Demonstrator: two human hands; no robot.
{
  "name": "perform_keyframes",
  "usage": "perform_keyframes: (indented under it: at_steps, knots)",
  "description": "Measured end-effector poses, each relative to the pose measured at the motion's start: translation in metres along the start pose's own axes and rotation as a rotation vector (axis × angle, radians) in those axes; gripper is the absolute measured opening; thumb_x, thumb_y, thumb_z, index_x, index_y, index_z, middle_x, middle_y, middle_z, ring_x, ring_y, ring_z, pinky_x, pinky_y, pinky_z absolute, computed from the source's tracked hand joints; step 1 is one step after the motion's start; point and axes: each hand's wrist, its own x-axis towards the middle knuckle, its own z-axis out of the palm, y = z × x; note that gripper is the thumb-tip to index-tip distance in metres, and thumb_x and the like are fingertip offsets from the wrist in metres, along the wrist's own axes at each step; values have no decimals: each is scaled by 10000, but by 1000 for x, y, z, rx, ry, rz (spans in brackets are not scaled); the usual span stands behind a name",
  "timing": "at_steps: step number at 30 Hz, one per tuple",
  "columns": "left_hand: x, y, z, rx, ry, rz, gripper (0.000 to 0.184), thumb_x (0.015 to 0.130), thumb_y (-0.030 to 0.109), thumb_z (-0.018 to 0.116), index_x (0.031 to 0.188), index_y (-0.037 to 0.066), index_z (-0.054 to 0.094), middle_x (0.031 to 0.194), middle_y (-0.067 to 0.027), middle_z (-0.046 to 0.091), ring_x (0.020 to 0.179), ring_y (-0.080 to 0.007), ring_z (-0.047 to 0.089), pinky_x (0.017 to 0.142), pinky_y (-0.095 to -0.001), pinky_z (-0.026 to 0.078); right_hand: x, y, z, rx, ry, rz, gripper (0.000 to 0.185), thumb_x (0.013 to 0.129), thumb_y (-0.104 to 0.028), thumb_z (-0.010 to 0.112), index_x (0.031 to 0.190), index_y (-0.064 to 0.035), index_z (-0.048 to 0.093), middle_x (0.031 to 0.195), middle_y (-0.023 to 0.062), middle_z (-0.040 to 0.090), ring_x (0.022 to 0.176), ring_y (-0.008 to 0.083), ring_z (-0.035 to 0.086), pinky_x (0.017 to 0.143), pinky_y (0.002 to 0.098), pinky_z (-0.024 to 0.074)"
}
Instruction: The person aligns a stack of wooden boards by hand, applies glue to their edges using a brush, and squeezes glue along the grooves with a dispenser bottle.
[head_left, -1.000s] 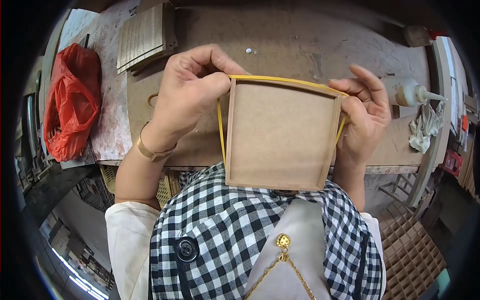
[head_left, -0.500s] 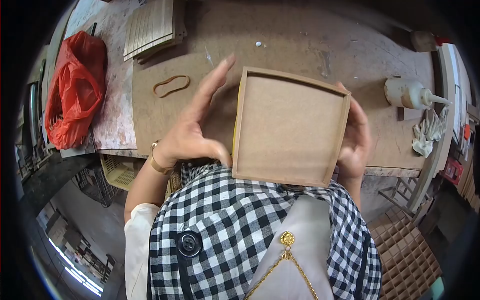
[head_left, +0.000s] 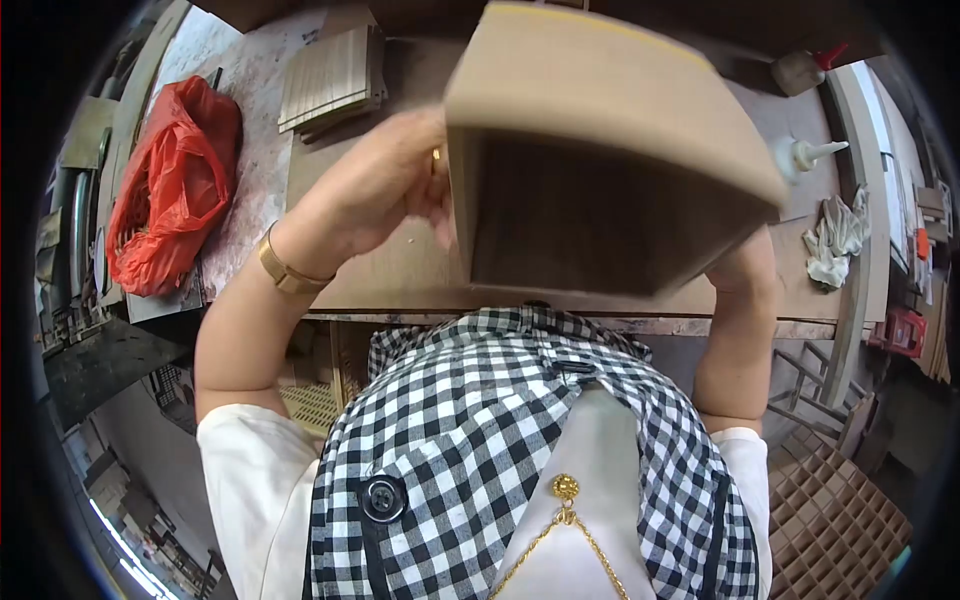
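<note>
A brown wooden box is raised and tilted above the bench, blurred by motion. Its dark hollow side faces me, and a yellow line runs along its far edge. My left hand, wearing a ring, grips the box's left wall with bent fingers. At the right wall, my right hand supports the other side, its fingers mostly hidden behind the box.
Stacked thin wooden boards lie at the back left, near a red plastic bag. On the right are a white glue bottle, a crumpled cloth and another bottle. A compartmented grid is low at right.
The box has been lifted away from my body and tipped, turning its hollow side toward me. My left hand, formerly spread beside it, has closed on its left wall.
</note>
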Motion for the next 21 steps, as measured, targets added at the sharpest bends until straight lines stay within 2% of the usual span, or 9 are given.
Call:
perform_keyframes:
  at_steps: [1,2,4,5,10,14,15,19,21]
  knots:
    - [-4,4,7,-27,-72,-114,371,923,313,418,962,-40,526,622,-84,573,424,-160,543,348,-220,439,3,-1,-2,-60,-73,165,501,851,-346,503,1185,26,465,1085,126,553,904,216,570,783,308,456]
    - [-8,-1,7,-22,-69,-104,371,923,313,418,962,-40,526,622,-84,573,424,-160,543,348,-220,439,5,-2,-5,-119,-146,333,473,859,-341,495,1161,22,479,1052,115,559,845,203,576,737,299,463]
    - [-12,-19,4,-28,-147,-367,358,922,272,422,1028,-59,506,649,-100,578,438,-164,545,350,-227,443,9,-1,-11,-242,-293,680,422,874,-331,479,1114,16,506,987,94,572,728,176,589,646,280,476]
    - [-15,-22,5,-30,-147,-367,358,922,272,422,1028,-59,506,649,-100,578,438,-164,545,350,-227,443,9,5,-13,-243,-294,680,422,874,-331,479,1114,16,506,987,94,572,728,176,589,646,280,476]
    - [-20,-32,2,14,-104,-228,397,913,239,452,1179,-53,414,629,-81,582,456,-164,564,367,-217,454,1,57,-20,-525,-346,458,361,860,-279,526,1066,17,527,948,89,581,567,169,563,530,298,468]
    - [-14,-42,-15,324,46,88,691,825,259,605,1336,-13,226,919,-185,605,778,-255,628,612,-282,539,-3,38,-22,-321,-191,402,636,730,-307,706,1214,12,445,1112,145,544,830,234,604,754,322,497]
    - [-11,-47,-17,319,47,80,691,825,259,605,1336,-13,226,919,-185,605,778,-255,628,612,-282,539,-1,40,-23,-322,-196,410,636,730,-307,706,1214,12,445,1112,145,544,830,234,604,754,322,497]
    - [2,-72,-22,661,29,796,1015,655,322,763,1385,23,124,1281,-233,402,1165,-315,439,928,-382,424,11,53,-24,-77,-393,-360,1079,504,-356,841,1353,-13,271,1309,179,399,1159,268,451,998,363,356]
    - [6,-82,-16,611,13,777,1056,616,327,783,1386,20,128,1318,-224,344,1198,-317,387,960,-394,380,17,59,-21,-32,-445,-320,1154,453,-384,844,1364,-20,237,1336,176,357,1197,267,394,1019,373,315]
